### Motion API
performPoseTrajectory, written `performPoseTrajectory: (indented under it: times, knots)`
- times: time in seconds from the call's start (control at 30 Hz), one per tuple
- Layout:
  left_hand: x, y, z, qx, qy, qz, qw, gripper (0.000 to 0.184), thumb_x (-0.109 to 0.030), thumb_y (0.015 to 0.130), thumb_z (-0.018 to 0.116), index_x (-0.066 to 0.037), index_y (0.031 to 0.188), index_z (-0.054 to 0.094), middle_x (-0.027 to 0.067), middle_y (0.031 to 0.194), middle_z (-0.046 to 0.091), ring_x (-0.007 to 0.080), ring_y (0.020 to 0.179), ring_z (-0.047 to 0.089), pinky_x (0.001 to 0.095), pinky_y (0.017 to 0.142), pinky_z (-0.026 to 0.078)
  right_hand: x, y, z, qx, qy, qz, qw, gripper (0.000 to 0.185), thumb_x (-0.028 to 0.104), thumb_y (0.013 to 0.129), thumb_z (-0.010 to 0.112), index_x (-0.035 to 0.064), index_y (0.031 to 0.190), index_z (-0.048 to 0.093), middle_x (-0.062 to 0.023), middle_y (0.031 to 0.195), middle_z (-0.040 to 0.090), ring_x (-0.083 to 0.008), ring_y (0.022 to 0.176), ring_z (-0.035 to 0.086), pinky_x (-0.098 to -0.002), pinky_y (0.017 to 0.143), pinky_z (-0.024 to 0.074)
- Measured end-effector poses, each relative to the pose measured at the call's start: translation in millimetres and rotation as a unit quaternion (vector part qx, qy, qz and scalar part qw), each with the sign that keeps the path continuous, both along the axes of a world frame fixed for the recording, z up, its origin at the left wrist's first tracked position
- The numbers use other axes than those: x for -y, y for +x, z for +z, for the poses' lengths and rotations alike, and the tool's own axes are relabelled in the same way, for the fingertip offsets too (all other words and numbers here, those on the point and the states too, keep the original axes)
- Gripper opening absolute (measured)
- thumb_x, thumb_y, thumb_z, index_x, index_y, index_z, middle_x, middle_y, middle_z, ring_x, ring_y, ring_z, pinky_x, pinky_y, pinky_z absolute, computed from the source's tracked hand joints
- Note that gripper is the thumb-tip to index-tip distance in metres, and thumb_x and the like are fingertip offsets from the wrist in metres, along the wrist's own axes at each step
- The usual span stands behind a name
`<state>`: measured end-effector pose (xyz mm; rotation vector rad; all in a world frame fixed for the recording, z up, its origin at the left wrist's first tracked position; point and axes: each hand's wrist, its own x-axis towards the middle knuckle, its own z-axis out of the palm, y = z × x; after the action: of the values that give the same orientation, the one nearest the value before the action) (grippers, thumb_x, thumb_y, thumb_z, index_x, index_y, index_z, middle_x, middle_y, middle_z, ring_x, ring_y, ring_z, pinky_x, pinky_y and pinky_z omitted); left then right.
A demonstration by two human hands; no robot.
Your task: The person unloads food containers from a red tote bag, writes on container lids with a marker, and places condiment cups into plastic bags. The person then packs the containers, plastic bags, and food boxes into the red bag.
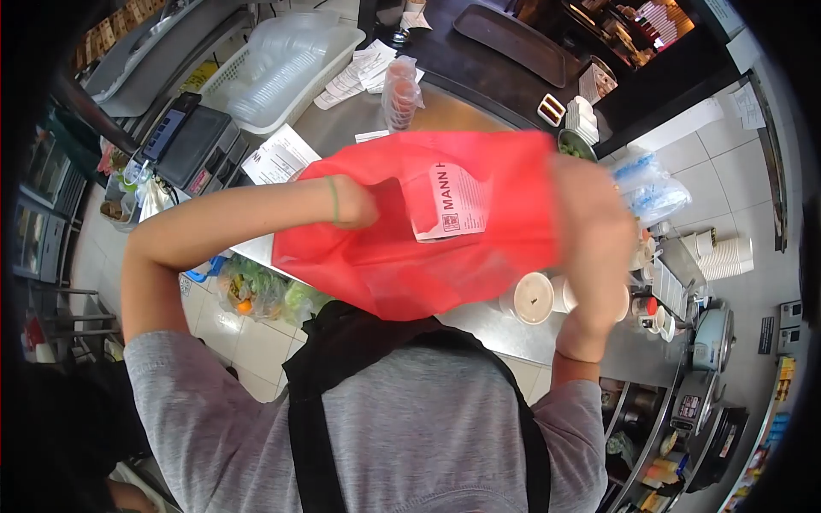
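A large red bag (385, 265) with a white and red printed label (451, 201) lies on its side across the steel counter. My left hand (355, 203), a green band at its wrist, reaches into the bag, and its fingers are hidden by the red material. At the bag's right end is my right hand (597, 209), smeared by motion, so its fingers cannot be made out. Close below the bag's right part stands a round lidded container (532, 298), with more containers beside it under my right forearm.
White basket of clear plastic containers (282, 73) at the back left; bagged cups (400, 94) and paper slips behind the red bag. Dark tray (511, 43) at the back. Stacked white cups (727, 259) and clear plastic bags (650, 188) to the right; bagged vegetables (252, 286) at the lower left.
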<state>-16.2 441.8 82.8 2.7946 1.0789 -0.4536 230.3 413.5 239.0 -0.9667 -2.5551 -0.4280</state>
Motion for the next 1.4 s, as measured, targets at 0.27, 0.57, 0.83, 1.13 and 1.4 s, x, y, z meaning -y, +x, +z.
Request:
performPoseTrajectory:
  times: [0.27,0.57,0.83,1.13,1.4]
  knots:
    - [2.9,26.7,-37.3,0.003,-0.049,-0.005,0.999,0.025,-0.012,0.071,0.054,-0.007,0.093,0.063,0.0117,0.093,0.064,0.0305,0.086,0.060,0.0434,0.071,0.047,-30.8,-12.4,-61.1,0.236,-0.070,0.048,0.968,0.020,0.012,0.075,0.057,0.0116,0.093,0.064,-0.0104,0.124,0.048,-0.0260,0.121,0.039,-0.0541,0.104,0.0181]
    - [9.0,1.0,-31.7,-0.002,-0.100,0.054,0.994,0.026,-0.011,0.069,0.054,-0.007,0.093,0.063,0.0126,0.092,0.063,0.0306,0.083,0.061,0.0428,0.070,0.047,-207.2,45.5,-151.1,0.146,-0.219,-0.063,0.963,0.053,0.017,0.070,0.066,0.0075,0.119,0.050,-0.0172,0.114,0.053,-0.0327,0.105,0.050,-0.0388,0.087,0.0434]
    - [8.5,-10.4,-29.3,-0.028,-0.114,0.099,0.988,0.028,-0.010,0.067,0.055,-0.007,0.093,0.063,0.0134,0.092,0.063,0.0307,0.081,0.061,0.0422,0.069,0.048,-282.3,17.8,-312.2,0.061,-0.238,-0.080,0.966,0.056,0.014,0.075,0.062,0.0275,0.126,0.042,-0.0133,0.131,0.034,-0.0391,0.121,0.033,-0.0466,0.093,0.0389]
    - [14.5,-34.7,-18.8,-0.049,-0.130,0.151,0.979,0.029,-0.009,0.066,0.055,-0.006,0.093,0.064,0.0144,0.092,0.063,0.0309,0.079,0.061,0.0415,0.068,0.049,-161.4,94.9,-160.4,-0.034,-0.322,-0.223,0.920,0.086,0.039,0.057,0.071,0.0296,0.133,0.031,-0.0161,0.133,0.029,-0.0445,0.121,0.027,-0.0546,0.093,0.0340]
    - [14.1,-31.0,-6.6,-0.131,-0.146,0.131,0.972,0.025,-0.007,0.064,0.051,-0.006,0.085,0.065,0.0198,0.083,0.062,0.0335,0.071,0.061,0.0416,0.066,0.049,-87.6,188.8,-176.5,-0.071,-0.340,-0.333,0.877,0.089,0.033,0.051,0.076,0.0209,0.126,0.030,-0.0138,0.119,0.037,-0.0440,0.110,0.035,-0.0567,0.086,0.0373]
